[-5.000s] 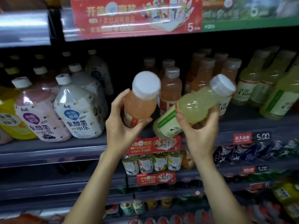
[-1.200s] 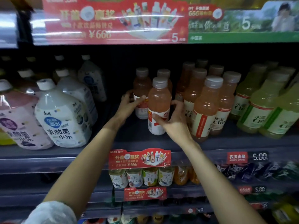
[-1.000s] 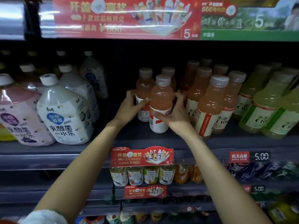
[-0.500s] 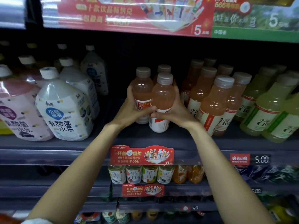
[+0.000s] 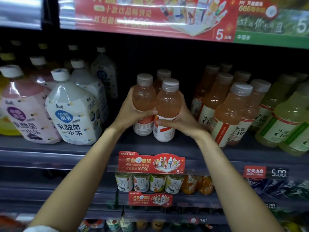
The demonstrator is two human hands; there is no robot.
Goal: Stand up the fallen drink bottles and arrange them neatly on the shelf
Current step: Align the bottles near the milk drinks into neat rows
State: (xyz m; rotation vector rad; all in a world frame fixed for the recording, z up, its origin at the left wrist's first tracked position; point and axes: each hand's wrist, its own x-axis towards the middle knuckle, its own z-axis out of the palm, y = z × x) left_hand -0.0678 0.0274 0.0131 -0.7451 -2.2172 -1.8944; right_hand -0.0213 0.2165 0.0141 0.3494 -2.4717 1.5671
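Two orange drink bottles with grey caps stand upright side by side on the dark shelf (image 5: 93, 149). My left hand (image 5: 128, 113) wraps the left orange bottle (image 5: 144, 97) from its left side. My right hand (image 5: 182, 121) grips the front orange bottle (image 5: 168, 104) from the right, thumb across its white label. My thumbs nearly meet between the two bottles. A third orange bottle (image 5: 163, 76) stands behind them, mostly hidden.
Large white and pink yoghurt-drink bottles (image 5: 71, 111) crowd the shelf's left. A row of orange bottles (image 5: 229, 111) and pale green bottles (image 5: 287, 121) stands at the right. A red promo tag (image 5: 151, 163) hangs on the shelf edge; lower shelves hold small tea bottles (image 5: 148, 182).
Five seconds ago I held an orange and a green bottle in the air. Since one second ago both hands have closed round the two upright orange bottles, pressing them together.
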